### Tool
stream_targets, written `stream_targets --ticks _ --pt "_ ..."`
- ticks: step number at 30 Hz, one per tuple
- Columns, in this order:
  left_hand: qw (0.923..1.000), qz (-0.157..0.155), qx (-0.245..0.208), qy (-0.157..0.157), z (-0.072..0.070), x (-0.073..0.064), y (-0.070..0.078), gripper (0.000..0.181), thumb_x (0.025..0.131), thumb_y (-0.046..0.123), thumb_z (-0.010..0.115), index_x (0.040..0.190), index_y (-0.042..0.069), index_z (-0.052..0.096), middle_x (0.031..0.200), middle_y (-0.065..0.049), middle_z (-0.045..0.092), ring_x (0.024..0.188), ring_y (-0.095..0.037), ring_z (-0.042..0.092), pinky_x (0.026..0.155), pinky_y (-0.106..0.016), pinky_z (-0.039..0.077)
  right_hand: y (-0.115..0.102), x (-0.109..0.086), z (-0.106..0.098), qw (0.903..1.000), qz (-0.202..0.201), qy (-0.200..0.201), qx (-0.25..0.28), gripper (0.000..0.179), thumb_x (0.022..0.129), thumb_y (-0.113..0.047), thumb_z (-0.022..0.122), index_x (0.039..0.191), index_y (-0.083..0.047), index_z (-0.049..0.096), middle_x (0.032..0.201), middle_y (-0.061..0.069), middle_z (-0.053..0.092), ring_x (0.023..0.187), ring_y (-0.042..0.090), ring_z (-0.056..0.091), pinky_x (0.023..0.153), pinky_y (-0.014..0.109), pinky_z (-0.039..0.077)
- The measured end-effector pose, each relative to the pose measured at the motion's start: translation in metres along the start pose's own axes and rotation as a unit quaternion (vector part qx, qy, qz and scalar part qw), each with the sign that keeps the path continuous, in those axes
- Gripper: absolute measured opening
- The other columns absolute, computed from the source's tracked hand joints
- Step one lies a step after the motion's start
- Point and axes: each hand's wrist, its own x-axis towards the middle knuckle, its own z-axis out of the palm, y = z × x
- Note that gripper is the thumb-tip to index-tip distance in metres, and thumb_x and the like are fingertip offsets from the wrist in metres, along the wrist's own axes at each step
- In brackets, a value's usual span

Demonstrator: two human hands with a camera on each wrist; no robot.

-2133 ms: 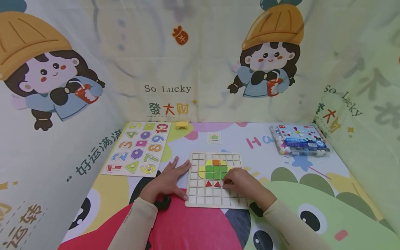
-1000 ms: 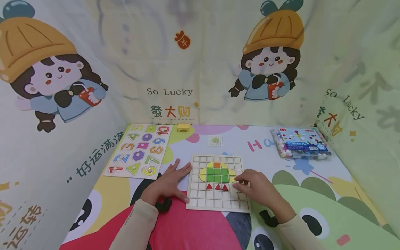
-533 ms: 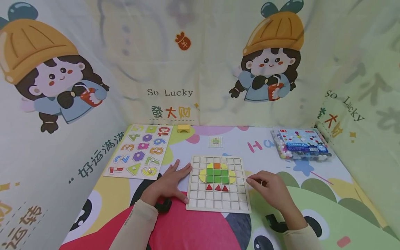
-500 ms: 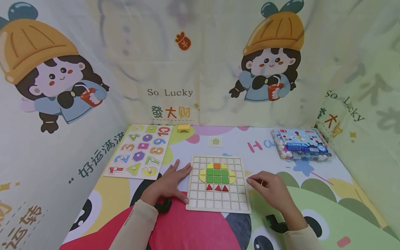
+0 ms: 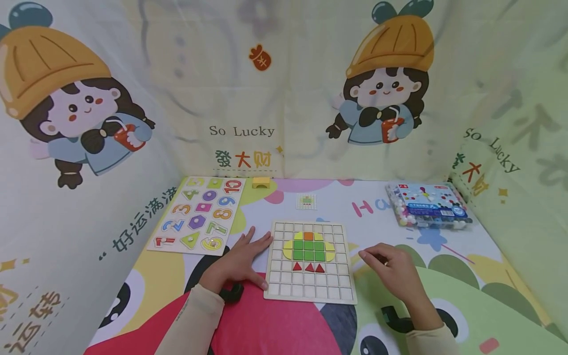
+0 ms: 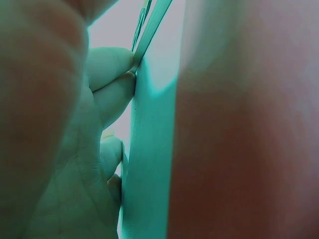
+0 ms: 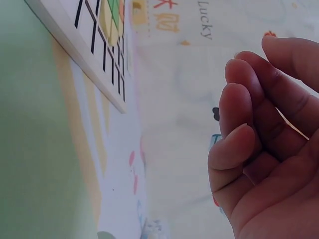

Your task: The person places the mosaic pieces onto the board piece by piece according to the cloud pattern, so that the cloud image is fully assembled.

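A square wooden grid board (image 5: 310, 292) lies on the patterned cloth. Set in its cells are green square tiles (image 5: 309, 250), rounded yellow pieces (image 5: 287, 249), an orange square (image 5: 308, 236) and three red triangles (image 5: 309, 267) in a row below. Fingers spread, my left hand (image 5: 235, 261) rests against the board's left edge; its fingertips (image 6: 119, 59) meet that edge in the left wrist view. My right hand (image 5: 395, 270) hovers off the board's right side. The right wrist view shows its fingers (image 7: 237, 102) loosely bent, holding nothing.
A small pattern card (image 5: 306, 201) lies behind the board, with a yellow arch block (image 5: 261, 183) farther back. At left is a number puzzle board (image 5: 195, 215); at back right, a clear box of beads (image 5: 428, 205). Printed fabric walls (image 5: 284, 98) surround the table.
My right hand has drawn back from the board toward the right. A third red triangle and the right-hand yellow pieces now show where it was. My left hand has stayed at the board's edge.
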Motion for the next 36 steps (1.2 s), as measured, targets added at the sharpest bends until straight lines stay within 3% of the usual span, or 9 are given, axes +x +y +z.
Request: stream_targets --ticks 21,30,33,36 --pt "1.0000 0.003 0.002 0.004 0.001 -0.004 -0.002 0.125 0.064 0.056 0.097 0.167 0.030 0.033 0.176 0.008 0.027 0.167 -0.037 -0.002 0.133 -0.063 0.012 -0.002 -0.001 0.000 0.9999 0.011 0.004 0.006 0.008 0.097 -0.020 0.078 0.092 -0.016 0.082 0.077 -0.007 0.070 0.061 0.003 0.049 0.052 0.024 0.041" --pt "1.0000 0.000 0.006 0.003 -0.006 -0.004 0.003 0.122 0.064 0.054 0.098 0.166 0.031 0.035 0.176 0.010 0.026 0.167 -0.036 0.002 0.129 -0.063 0.026 -0.009 0.004 -0.007 0.9974 -0.058 0.033 -0.027 0.005 0.095 -0.016 0.080 0.092 -0.012 0.081 0.074 -0.011 0.062 0.061 0.001 0.044 0.054 0.022 0.039" --pt "0.9997 0.010 0.010 0.018 -0.014 -0.006 0.007 0.113 0.069 0.052 0.097 0.164 0.026 0.041 0.174 0.007 0.033 0.166 -0.034 0.016 0.126 -0.058 0.037 -0.016 0.007 -0.012 0.9946 -0.082 0.041 -0.048 0.002 0.093 -0.014 0.081 0.096 -0.014 0.081 0.076 -0.012 0.061 0.064 0.000 0.044 0.056 0.022 0.039" --pt "0.9973 0.017 0.006 0.072 -0.023 -0.011 0.019 0.090 0.077 0.046 0.094 0.154 0.020 0.057 0.163 0.003 0.053 0.154 -0.029 0.044 0.119 -0.051 0.047 -0.025 0.009 -0.017 0.9914 -0.099 0.043 -0.073 0.012 0.091 -0.012 0.083 0.102 -0.015 0.081 0.079 -0.013 0.062 0.067 -0.001 0.044 0.057 0.021 0.040"
